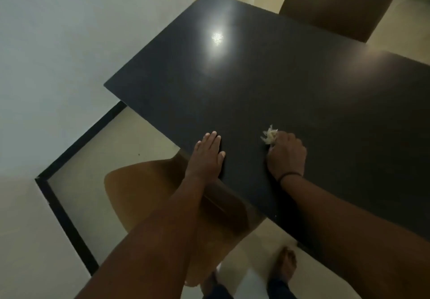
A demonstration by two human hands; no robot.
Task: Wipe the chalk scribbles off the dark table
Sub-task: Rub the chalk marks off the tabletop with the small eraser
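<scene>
A pale wad (270, 136) is held against the dark table (232, 77) near its near edge, with wiping judged to be well along.

The wad is gripped in the curled fingers of the right hand (287, 153), and only its crumpled tip shows beyond the knuckles, touching the tabletop. The left hand (208, 156) is laid flat on the table just to the left, fingers straight and together, at the near-left edge, apparently as a brace. No chalk marks can be made out anywhere on the surface; in the dim light faint traces cannot be ruled out. A bright glare (216, 37) lies on the far part of the top. If residue remains, a pressed sweep of the wad across the unchecked far and right areas would be called for. A brown chair (144, 194) stands below the left arm and another (339, 3) at the far side.
</scene>
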